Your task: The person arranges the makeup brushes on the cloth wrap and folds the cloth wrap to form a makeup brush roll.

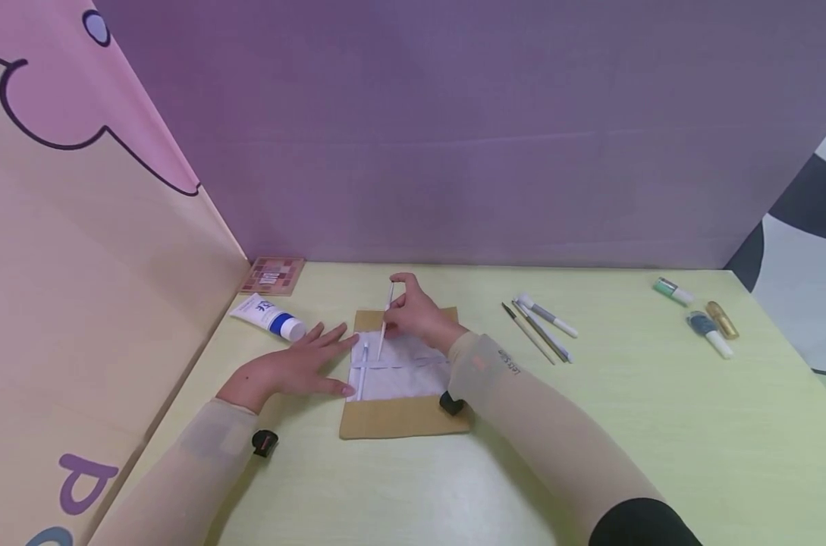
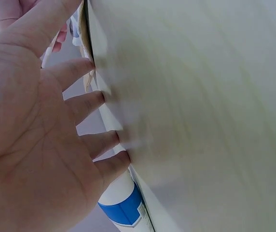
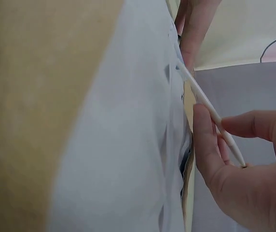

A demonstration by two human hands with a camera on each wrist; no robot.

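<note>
My right hand [image 1: 416, 312] pinches a slim white stick [image 3: 203, 96] between thumb and fingers, tilted, its lower end at the white sheet [image 1: 406, 387]. That sheet, creased across its middle, lies over a piece of brown cardboard [image 1: 404, 419]. On the sheet's left side lies another slim white stick [image 1: 362, 373]. With fingers spread, my left hand [image 1: 299, 370] rests at the left edge of the cardboard, thumb and index fingertips over the sheet's edge. In the left wrist view its other fingertips [image 2: 121, 159] touch the tabletop, close to the white tube [image 2: 123, 212] with a blue band.
Behind the left hand lies a pink patterned flat box [image 1: 273, 274]. Right of the cardboard are slender brushes or pens [image 1: 532, 334] and a white-and-grey pen [image 1: 549, 315]. Small green [image 1: 672, 291], gold [image 1: 723, 319] and blue-grey [image 1: 709, 334] capped containers lie far right. Purple fabric [image 1: 481, 152] borders the back.
</note>
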